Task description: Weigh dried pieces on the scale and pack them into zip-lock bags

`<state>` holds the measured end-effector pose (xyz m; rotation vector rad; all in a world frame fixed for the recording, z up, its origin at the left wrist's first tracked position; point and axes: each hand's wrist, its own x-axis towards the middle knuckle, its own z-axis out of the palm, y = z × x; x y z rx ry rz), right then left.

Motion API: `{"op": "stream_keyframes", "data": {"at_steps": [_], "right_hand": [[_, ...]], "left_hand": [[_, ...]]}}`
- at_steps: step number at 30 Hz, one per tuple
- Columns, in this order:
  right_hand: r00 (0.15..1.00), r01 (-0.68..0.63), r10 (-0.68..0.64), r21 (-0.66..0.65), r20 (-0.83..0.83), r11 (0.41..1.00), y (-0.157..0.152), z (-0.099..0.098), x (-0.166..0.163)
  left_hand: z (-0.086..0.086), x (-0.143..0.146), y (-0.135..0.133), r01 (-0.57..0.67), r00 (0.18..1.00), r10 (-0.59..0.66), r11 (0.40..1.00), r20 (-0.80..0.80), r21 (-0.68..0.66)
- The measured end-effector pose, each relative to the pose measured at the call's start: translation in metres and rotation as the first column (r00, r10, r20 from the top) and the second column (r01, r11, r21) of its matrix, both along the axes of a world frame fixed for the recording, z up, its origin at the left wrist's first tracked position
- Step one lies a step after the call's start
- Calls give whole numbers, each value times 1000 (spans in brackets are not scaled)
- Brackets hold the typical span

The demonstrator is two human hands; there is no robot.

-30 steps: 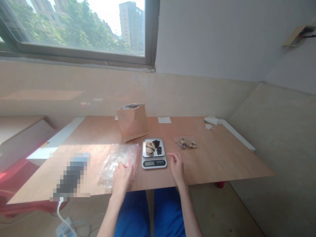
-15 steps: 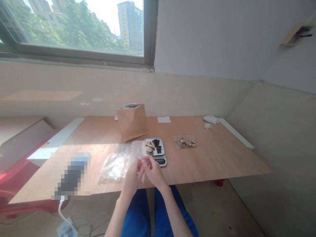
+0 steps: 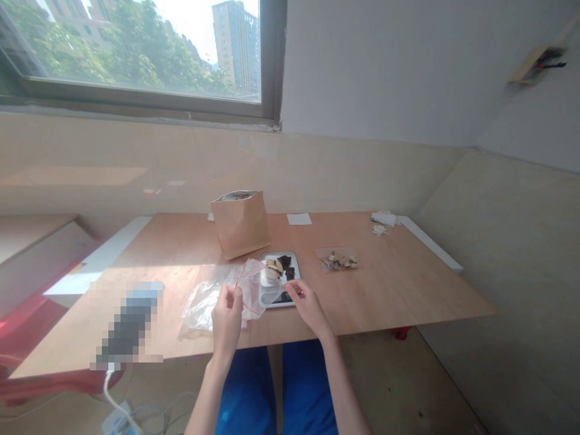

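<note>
Between my hands stretches a clear zip-lock bag [image 3: 256, 301] with red zip lines. My left hand [image 3: 228, 311] pinches its left side and my right hand [image 3: 306, 302] pinches its right edge. Just behind the bag, a white kitchen scale [image 3: 296, 279] carries pale dried slices [image 3: 273, 267] and dark dried pieces [image 3: 290, 273]. Part of the scale and its display is covered by the bag and my right hand. Left of my left hand, more clear plastic bags [image 3: 202, 302] lie on the table.
A brown paper pouch [image 3: 241, 226] stands with its top open behind the scale. Right of the scale lies a filled small bag [image 3: 338, 260]. White paper [image 3: 299, 219] and crumpled tissue [image 3: 384, 219] are farther back. A blurred-out phone-like object [image 3: 129, 326] with a cable sits at left.
My hands were together in front of the scale and have moved apart, left and right. The clear bag is now spread between them, over part of the scale.
</note>
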<state>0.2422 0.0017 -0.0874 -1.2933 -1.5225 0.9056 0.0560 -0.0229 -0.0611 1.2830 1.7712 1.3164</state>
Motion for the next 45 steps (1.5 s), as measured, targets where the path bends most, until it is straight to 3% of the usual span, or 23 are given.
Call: {"op": "stream_keyframes", "data": {"at_steps": [4,7,14,19,23,28,33,35,39,42,45], "right_hand": [[972,176,-194,132,134,975,16,-7,7],[931,230,-268,170,247,958,29,-13,11],[838,199,-267,188,476,962,38,-16,9],[844,198,-268,194,465,961,36,-11,9],[899,216,-271,188,344,958,31,8,9],[941,202,-261,259,218,944,21,52,-3],[983,34,-85,296,161,954,12,80,-20],[987,-10,-37,294,154,956,15,76,-20],[978,90,-138,282,154,955,39,41,-9],[953,54,-130,271,273,961,61,10,-1],[915,-33,-59,219,399,975,76,-8,2]], "left_hand": [[5,0,9,17,1000,-18,999,-3,-34],[10,-2,17,20,1000,-20,1000,12,-7],[16,-1,28,15,997,-19,998,74,56],[20,2,28,11,996,-15,999,88,47],[19,3,29,24,992,-27,999,120,30],[8,5,31,31,995,-31,1000,95,2],[4,7,34,28,999,-30,998,27,50],[6,7,33,29,999,-33,995,40,91],[8,2,29,39,995,-48,994,89,99],[8,-2,26,37,993,-47,995,110,91],[6,-4,25,31,992,-43,995,118,95]]}}
